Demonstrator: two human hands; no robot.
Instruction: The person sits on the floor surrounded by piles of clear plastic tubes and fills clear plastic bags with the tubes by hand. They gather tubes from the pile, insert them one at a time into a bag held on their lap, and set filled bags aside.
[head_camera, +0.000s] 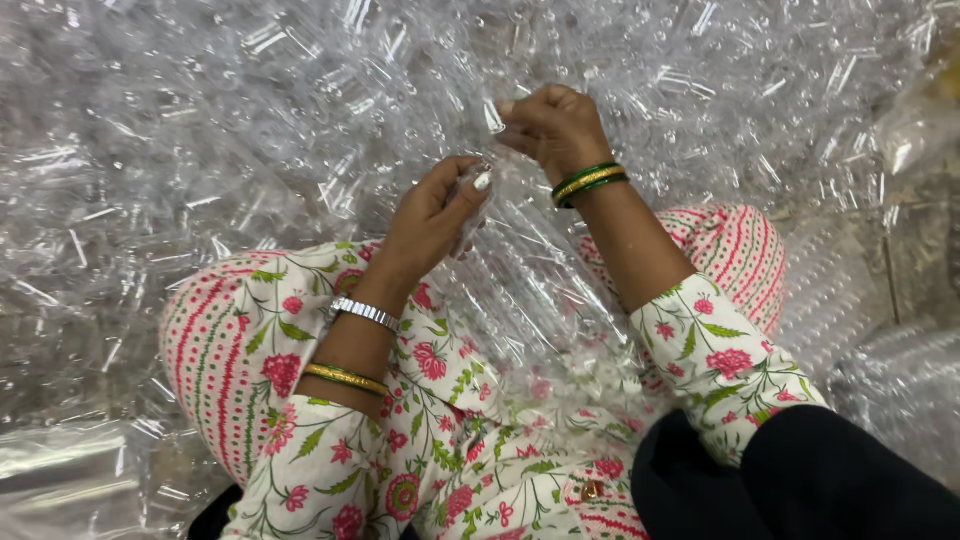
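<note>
My left hand (432, 212) and my right hand (553, 128) are raised over my lap, both pinching the same clear moulded plastic sheet (510, 270) that drapes down between them. The left fingers grip its near edge, the right fingers hold its upper edge a little farther away. The sheet is ribbed with rows of small tube-shaped pockets. A silver watch (365, 314) and a gold bangle sit on my left wrist. Green and gold bangles (588, 183) circle my right wrist.
A deep heap of similar clear plastic sheets (220, 130) covers the ground all around. My knees in floral cloth (240, 350) frame the lap. A bag of clear plastic (900, 390) lies at the right, dark cloth (800, 480) at the bottom right.
</note>
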